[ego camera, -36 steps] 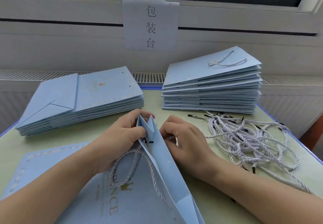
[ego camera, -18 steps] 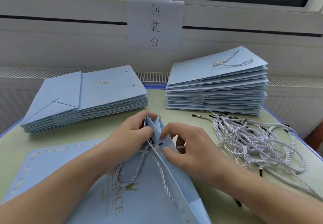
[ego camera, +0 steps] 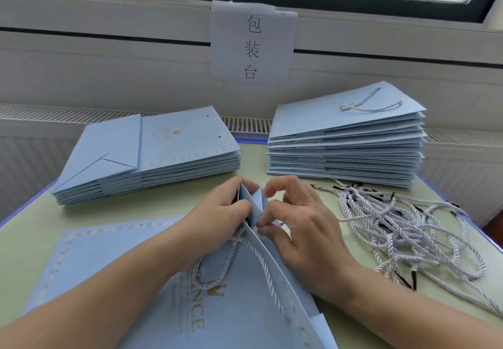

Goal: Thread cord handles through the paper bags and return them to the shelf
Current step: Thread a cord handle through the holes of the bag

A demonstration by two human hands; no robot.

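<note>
Right hand (ego camera: 302, 228) fingers now lifted off bag (ego camera: 245, 307)

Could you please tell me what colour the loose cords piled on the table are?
The loose cords are white twisted rope with black tips, seen in the head view.

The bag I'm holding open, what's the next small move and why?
Probably draw the cord tip through the hole with the right hand: it pinches at the bag rim, the left hand steadies the gusset, and one cord handle already hangs threaded.
</note>
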